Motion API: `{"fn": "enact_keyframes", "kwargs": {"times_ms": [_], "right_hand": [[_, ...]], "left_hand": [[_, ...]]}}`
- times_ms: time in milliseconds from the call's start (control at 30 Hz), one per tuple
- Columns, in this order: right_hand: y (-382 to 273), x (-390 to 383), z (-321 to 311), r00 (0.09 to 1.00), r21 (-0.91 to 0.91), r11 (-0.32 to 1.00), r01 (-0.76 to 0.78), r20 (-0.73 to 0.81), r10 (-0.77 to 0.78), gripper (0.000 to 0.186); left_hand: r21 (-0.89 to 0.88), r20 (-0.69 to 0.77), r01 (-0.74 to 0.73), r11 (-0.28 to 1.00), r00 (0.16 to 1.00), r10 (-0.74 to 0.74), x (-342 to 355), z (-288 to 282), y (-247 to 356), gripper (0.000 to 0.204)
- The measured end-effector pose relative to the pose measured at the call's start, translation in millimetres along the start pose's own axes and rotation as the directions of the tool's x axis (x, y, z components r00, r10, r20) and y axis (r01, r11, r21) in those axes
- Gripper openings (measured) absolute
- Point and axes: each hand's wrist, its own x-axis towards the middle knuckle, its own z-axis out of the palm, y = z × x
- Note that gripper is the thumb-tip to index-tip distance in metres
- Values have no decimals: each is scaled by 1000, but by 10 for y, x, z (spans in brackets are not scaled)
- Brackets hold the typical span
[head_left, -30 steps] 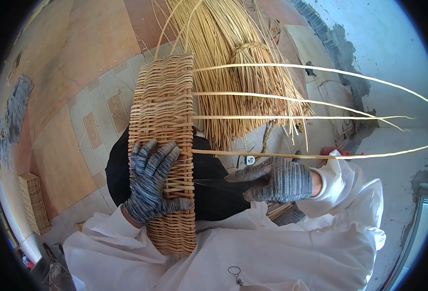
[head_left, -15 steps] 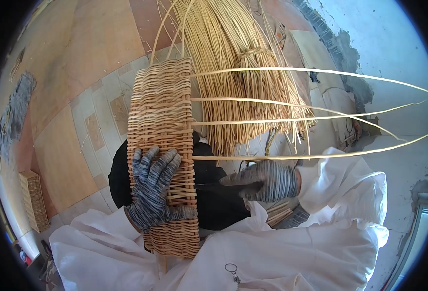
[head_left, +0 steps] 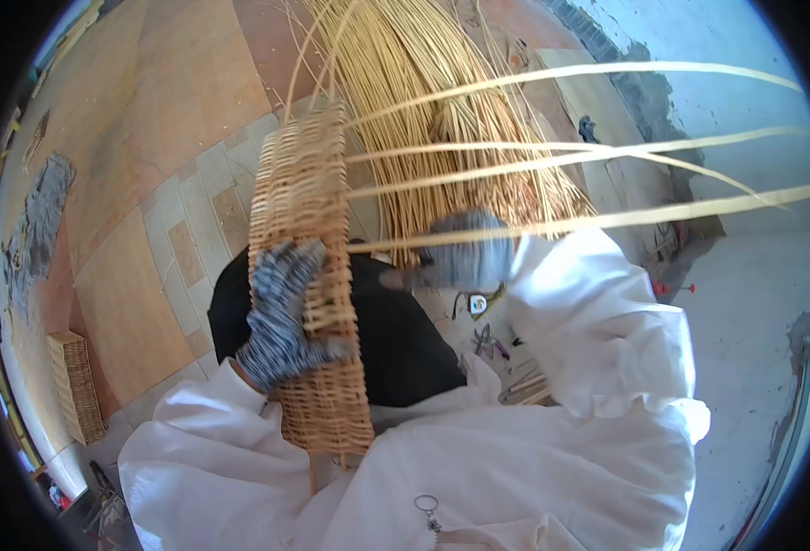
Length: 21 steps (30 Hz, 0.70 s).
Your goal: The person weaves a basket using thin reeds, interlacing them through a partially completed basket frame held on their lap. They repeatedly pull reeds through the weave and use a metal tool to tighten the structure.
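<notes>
A long piece of tan wicker weaving (head_left: 308,197), like a basket side, stands before me over a black surface. Pale rods stick out from its right edge and far end. My left hand (head_left: 285,317), in a grey striped knitted glove, grips the weaving's near half, fingers along its face and thumb toward its right edge. My right hand (head_left: 469,253), in a matching glove, is just right of the weaving, beside the nearest long rod (head_left: 607,219), which crosses in front of it. Motion smears its curled fingers; what they hold cannot be made out.
Bundled pale rods (head_left: 423,101) lie on the floor beyond the weaving. Right of it are a tape measure (head_left: 477,306), pliers (head_left: 489,343) and short cut rods (head_left: 526,390). A woven box (head_left: 76,386) stands at the left. A patched wall (head_left: 754,303) bounds the right.
My right hand has moved up and slightly left, away from the weaving's lower right edge. Tape measure and pliers now show below it. The long rods swing upward and blur; the view has shifted.
</notes>
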Motion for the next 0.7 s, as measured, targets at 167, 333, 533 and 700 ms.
{"fn": "enact_keyframes", "kwargs": {"times_ms": [167, 333, 533, 700], "right_hand": [[758, 286, 499, 253, -234, 483, 843, -620, -743, 38], [2324, 1278, 1677, 880, 872, 133, 471, -453, -144, 35], [2175, 2968, 2272, 909, 333, 943, 5, -394, 135, 34], [1665, 3654, 1906, 860, 336, 929, -155, -417, 295, 34]], "left_hand": [[70, -64, 117, 991, 992, -112, 12, -123, 239, 100], [191, -104, 153, 970, 985, -135, 125, -80, 615, 82], [227, -16, 172, 959, 985, -173, 237, -63, 560, 84], [202, -64, 181, 963, 983, -171, 360, -56, 640, 82]]}}
